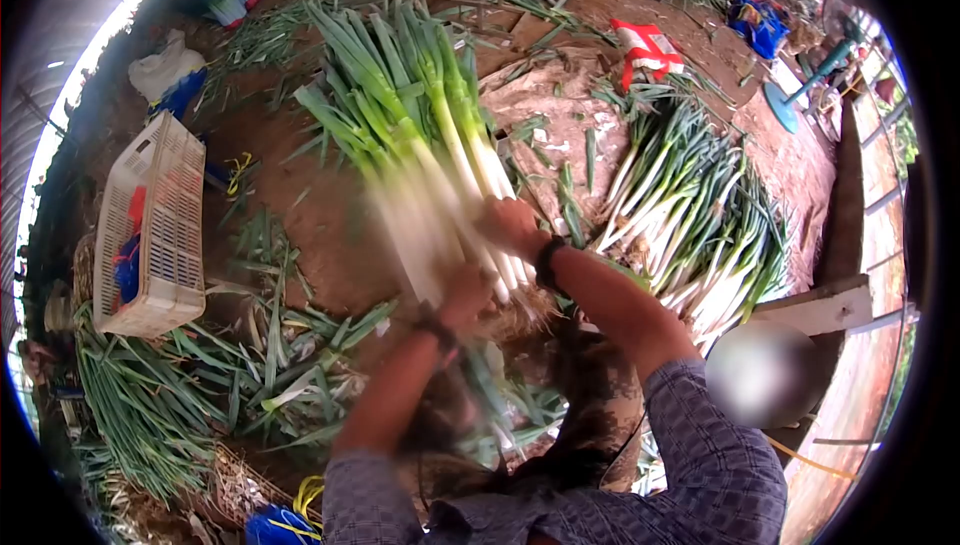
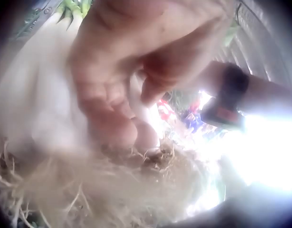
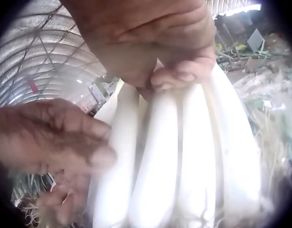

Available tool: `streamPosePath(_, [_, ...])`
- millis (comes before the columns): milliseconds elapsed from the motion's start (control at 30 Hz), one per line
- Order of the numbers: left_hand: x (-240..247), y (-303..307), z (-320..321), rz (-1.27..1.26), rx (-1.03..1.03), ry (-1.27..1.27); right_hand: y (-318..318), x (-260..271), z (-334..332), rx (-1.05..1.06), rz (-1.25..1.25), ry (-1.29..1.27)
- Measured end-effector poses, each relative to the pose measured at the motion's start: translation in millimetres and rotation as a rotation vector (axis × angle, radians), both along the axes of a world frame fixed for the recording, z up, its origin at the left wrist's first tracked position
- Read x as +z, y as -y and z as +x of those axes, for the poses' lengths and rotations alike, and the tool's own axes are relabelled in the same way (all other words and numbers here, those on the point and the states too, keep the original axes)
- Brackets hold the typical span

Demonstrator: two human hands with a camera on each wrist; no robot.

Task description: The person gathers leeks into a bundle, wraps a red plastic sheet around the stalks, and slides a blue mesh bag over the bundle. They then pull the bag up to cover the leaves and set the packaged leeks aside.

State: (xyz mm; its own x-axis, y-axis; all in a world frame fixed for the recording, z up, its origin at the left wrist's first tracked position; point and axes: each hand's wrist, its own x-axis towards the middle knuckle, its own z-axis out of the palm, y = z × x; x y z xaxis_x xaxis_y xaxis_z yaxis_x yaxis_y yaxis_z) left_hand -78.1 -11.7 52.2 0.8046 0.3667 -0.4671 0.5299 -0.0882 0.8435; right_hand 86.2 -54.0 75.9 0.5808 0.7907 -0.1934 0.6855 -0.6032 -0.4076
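A large bunch of green onions [image 1: 415,160], with long white stalks, green tops and hairy roots, stands tilted in front of me, its leaves pointing away. My right hand [image 1: 508,227] grips several stalks partway up; in the right wrist view its fingers [image 3: 186,71] curl over the white shafts. Lower down, my left hand [image 1: 465,295] is at the root end, blurred in the head view. The left wrist view shows its curled fingers [image 2: 108,118] around a white stalk just above the roots [image 2: 160,156]. Part of its grip is hidden.
To the right lies a spread pile of green onions [image 1: 690,205]. A white plastic crate [image 1: 150,230] stands at the left, above more leafy green onions [image 1: 150,410]. Loose leaves litter the dirt floor. Farther off are a red-and-white bag [image 1: 648,50] and a teal fan stand [image 1: 800,95].
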Motion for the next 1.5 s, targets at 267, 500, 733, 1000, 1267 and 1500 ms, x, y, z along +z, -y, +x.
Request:
streamPosePath(267, [-21.2, -25.3, 19.0, -0.024, -0.205, -0.034, 45.4, -3.3, -28.4, 0.068, 0.245, -0.137])
streamPosePath(500, [-12.3, -116.4, 54.3, 0.045, 0.145, 0.124, 42.5, -23.2, -25.5, 0.086, 0.228, -0.022])
streamPosePath(733, [-24.0, -157.4, 171.4, 0.754, 0.339, 0.741, 48.2, -31.5, -25.8, 0.047, 0.221, -0.077])
streamPosePath(1000, [-19.6, -170.7, 147.7, 0.879, -0.120, 0.161, 43.8, -30.4, -25.5, 0.205, 0.037, -0.039])
streamPosePath(1267, [26.2, -156.5, 157.4, 1.053, 0.154, 0.462, 43.6, -52.8, -31.0, 0.366, -0.052, 0.006])
streamPosePath(1500, [12.5, -170.4, 196.4, 1.372, -0.023, 0.302, 42.2, -36.0, -48.1, 0.518, -0.118, -0.041])
